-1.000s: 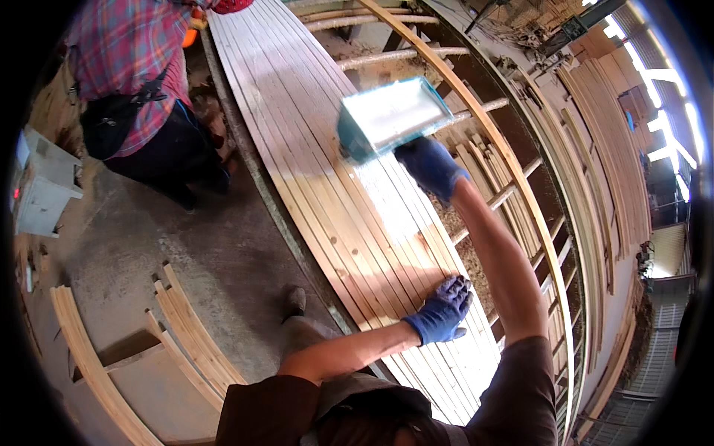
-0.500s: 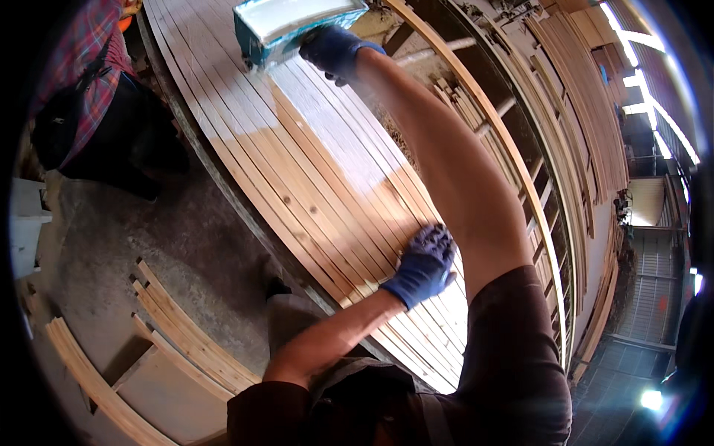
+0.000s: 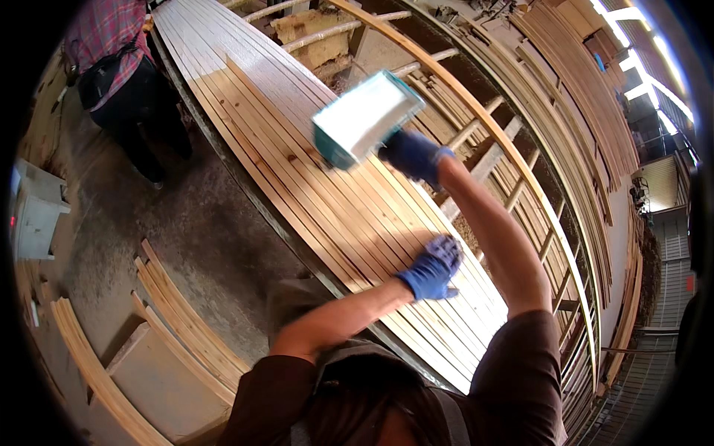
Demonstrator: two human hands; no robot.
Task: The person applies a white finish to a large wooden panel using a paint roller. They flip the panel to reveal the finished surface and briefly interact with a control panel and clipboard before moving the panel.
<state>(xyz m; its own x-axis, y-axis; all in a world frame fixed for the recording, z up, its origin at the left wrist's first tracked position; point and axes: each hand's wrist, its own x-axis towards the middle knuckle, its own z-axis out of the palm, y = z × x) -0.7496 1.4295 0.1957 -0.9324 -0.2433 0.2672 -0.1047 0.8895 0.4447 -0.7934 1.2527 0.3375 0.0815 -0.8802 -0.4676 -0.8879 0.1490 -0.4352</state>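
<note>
My right hand [image 3: 413, 154], in a blue glove, grips a wide teal-framed pad applicator [image 3: 364, 119] whose white face tilts up over a long row of thin wooden slats [image 3: 297, 149]. The pad's lower edge sits close to or on the slats. My left hand [image 3: 433, 269], also blue-gloved, presses flat on the slats nearer to me, fingers spread. The far slats look paler than the near ones.
A person in a plaid shirt and dark trousers [image 3: 119, 67] stands at the upper left beside the slats. Curved wooden strips [image 3: 178, 320] lie on the concrete floor at the lower left. A grey box [image 3: 33, 215] sits at the left. Stacked curved timbers [image 3: 573, 97] run along the right.
My right hand drew the applicator back toward me along the slats from its far reach. My left hand stayed planted on the slats.
</note>
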